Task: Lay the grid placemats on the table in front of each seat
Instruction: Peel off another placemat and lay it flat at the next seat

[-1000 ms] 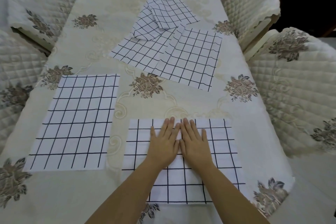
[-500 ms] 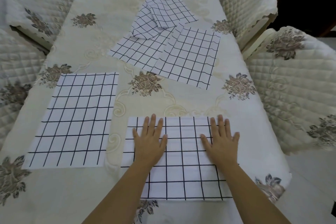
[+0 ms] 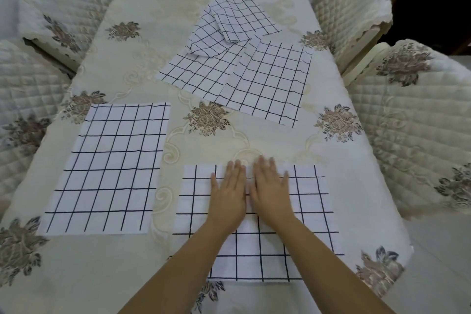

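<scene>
Your left hand (image 3: 227, 197) and right hand (image 3: 271, 195) lie flat, side by side, on the near placemat (image 3: 311, 201), fingers together, gripping nothing. You seem to be smoothing it. Next, take one from the heap (image 3: 254, 76) beyond that placemat for an unserved seat.

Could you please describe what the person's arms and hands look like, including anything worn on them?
Both forearms are bare as far as the frame shows, with no sleeves in view. The left hand and right hand wear no gloves, and no rings, watch or bracelets are visible. The fingertips look slightly motion-blurred.
</scene>
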Demonstrator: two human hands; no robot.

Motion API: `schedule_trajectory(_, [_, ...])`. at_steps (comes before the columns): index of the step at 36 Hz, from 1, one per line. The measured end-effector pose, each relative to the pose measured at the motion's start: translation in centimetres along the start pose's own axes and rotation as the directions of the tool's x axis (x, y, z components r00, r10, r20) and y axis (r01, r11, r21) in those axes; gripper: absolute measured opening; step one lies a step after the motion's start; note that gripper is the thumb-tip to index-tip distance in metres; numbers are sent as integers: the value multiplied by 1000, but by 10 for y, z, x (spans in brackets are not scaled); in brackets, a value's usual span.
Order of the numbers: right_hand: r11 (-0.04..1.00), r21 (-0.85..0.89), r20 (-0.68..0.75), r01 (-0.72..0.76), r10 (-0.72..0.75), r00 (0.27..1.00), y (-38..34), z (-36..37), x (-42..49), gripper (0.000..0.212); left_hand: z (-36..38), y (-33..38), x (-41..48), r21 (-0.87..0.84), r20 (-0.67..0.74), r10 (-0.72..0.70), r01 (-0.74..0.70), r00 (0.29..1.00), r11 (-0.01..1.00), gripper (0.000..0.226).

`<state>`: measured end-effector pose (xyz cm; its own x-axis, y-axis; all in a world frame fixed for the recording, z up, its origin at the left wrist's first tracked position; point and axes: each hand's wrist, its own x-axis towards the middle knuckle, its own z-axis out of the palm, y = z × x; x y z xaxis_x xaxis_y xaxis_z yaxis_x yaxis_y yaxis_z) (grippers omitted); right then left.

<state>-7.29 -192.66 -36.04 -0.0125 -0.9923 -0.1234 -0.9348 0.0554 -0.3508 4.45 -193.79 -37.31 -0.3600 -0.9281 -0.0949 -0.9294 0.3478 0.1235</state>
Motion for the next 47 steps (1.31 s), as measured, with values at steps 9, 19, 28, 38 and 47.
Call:
schedule_trajectory(9, [998, -24, 35, 61, -60, 998, 19, 20, -1, 74, 4, -15, -2, -16, 98, -48, 50, 994, 999, 52])
schedule_trajectory(19, [975, -88, 2, -204, 205, 979, 70, 1, -16, 73, 6, -59, -17, -95, 19, -233, 233, 972, 968, 53])
schedule_trajectory(28, [930, -146, 4, -336, 341, 940, 87, -11, -29, 88, 4, -65, -30, -135, 39, -310, 313, 950, 940, 68])
schedule_trajectory(38, [982, -86, -10, -170, 170, 985, 27, 2, -44, 69, -11, -12, -37, -25, 60, -93, 94, 994, 995, 51])
schedule_trajectory(47, [992, -118, -11, -45, 44, 999, -7, 33, -64, 51, 14, 10, -58, -78, 94, -13, 21, 996, 997, 52])
